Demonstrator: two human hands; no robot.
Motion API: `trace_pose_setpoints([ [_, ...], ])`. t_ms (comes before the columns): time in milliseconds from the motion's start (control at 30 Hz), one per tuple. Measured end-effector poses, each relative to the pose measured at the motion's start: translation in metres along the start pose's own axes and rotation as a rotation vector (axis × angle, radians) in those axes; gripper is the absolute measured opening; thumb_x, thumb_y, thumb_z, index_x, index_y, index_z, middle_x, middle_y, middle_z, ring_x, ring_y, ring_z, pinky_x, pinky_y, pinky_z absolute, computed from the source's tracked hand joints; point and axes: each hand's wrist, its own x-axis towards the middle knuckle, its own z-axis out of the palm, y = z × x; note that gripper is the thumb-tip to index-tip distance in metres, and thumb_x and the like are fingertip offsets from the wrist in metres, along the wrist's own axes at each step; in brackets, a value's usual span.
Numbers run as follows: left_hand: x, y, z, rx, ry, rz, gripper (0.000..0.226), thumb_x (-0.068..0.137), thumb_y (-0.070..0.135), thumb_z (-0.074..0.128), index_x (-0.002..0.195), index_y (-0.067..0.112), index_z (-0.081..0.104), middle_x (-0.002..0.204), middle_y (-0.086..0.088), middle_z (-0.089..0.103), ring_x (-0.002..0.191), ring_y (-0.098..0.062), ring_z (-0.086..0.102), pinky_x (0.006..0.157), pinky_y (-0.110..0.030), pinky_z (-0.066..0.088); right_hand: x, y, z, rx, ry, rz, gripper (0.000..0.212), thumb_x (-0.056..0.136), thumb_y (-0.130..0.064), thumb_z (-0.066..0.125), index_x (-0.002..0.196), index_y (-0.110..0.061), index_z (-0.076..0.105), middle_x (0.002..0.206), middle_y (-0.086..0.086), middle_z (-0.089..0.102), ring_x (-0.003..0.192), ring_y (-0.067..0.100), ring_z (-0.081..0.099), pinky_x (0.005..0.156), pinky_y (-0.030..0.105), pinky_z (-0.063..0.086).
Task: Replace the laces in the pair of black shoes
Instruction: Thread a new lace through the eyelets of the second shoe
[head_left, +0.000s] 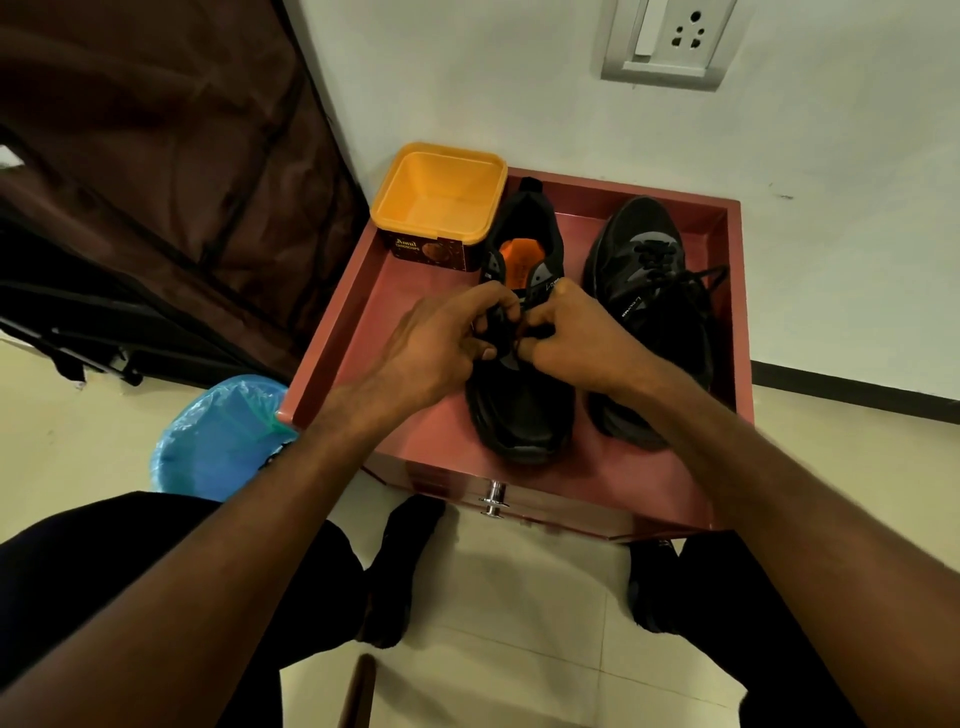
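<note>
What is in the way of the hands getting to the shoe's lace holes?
Nothing visible. The left hand and right hand already pinch the lace on the near shoe. The yellow tub and other shoe sit off to the sides.

An open yellow tub (439, 192) with a dark printed label stands in the far left corner of the pink rimmed surface (332, 332). A blue bin liner (218, 436) sits on the tiled floor (519, 649) just left of it. A wall socket (672, 39) shows above, with dark brown fabric (156, 171) at left.
</note>
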Motion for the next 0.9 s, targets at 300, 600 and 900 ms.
trace_pose_setpoints([
  [300,-0.002,0.001,0.001,0.02,0.012,-0.004,0.058,0.081,-0.007,0.071,0.116,0.038,0.059,0.092,0.007,0.059,0.08,-0.009,0.059,0.068,-0.043,0.056,-0.006,-0.003,0.01,0.2,0.1,0.019,0.013,0.091,-0.002,0.069,0.084,-0.002,0.079,0.088,0.011,0.071,0.086,0.025,0.071,0.078,0.044,0.063],
  [600,-0.003,0.008,-0.013,-0.088,-0.069,-0.174,0.044,0.082,0.024,0.086,0.113,0.025,0.055,0.098,0.006,0.064,0.088,-0.013,0.067,0.078,-0.04,0.06,-0.016,-0.008,-0.015,0.172,-0.154,0.087,0.03,0.09,-0.018,0.08,0.118,-0.015,0.07,0.11,-0.006,0.055,0.094,0.003,0.06,0.072,0.014,0.05],
  [900,-0.004,0.017,0.005,0.084,0.139,-0.063,0.018,0.091,0.004,0.062,0.083,0.018,0.054,0.074,0.004,0.059,0.069,-0.019,0.058,0.061,-0.049,0.052,-0.013,-0.001,-0.013,-0.1,-0.168,0.04,0.066,0.079,-0.041,0.085,0.137,-0.03,0.057,0.118,-0.007,0.035,0.104,0.012,0.053,0.084,0.03,0.058],
])
